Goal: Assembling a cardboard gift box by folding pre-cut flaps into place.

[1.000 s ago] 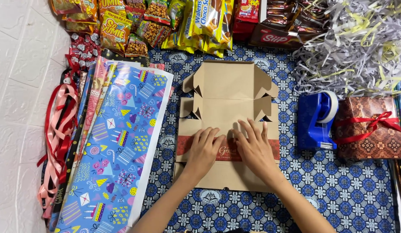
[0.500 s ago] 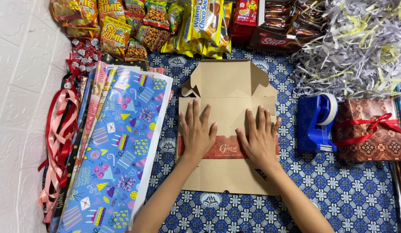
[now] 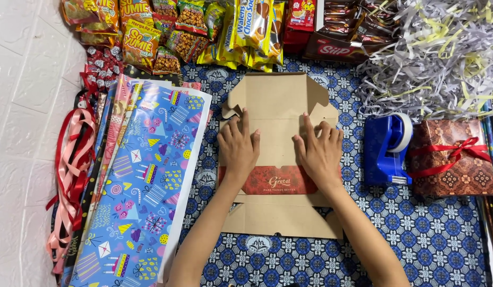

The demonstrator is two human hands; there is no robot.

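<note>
Far left: bundle of red and pink satin ribbons [image 3: 71, 175] on the white tiled floor, touching a stack of wrapping-paper sheets, top one blue w/ party print [image 3: 143, 180].

Far edge, left to centre: row of snack packets in yellow, orange and red wrappers [image 3: 204, 29].

Centre: flat brown cardboard box blank w/ a red printed band [image 3: 278, 159], lying unfolded on the blue-and-white patterned cloth [image 3: 416, 234]. Flaps splayed at far end and near end, no wall raised, nothing inside.

Left hand [image 3: 238, 149] pressed palm down on left half of the blank, grip spread flat, fingers apart, clamped on nothing. Right hand [image 3: 319, 151] same on right half, fingers pointing far, grip likewise flat and apart. Both just beyond the red band.

Progress, as judged: early. Blank laid out and smoothed or creased; box not yet formed, sides not up, not filled, not wrapped.

Right of box: blue plastic tape dispenser [image 3: 387, 149], untouched, just beside a finished parcel in brown batik-style paper w/ red ribbon [image 3: 453, 157]. Far right: heap of grey and yellow shredded paper [image 3: 432, 58], untouched.
</note>
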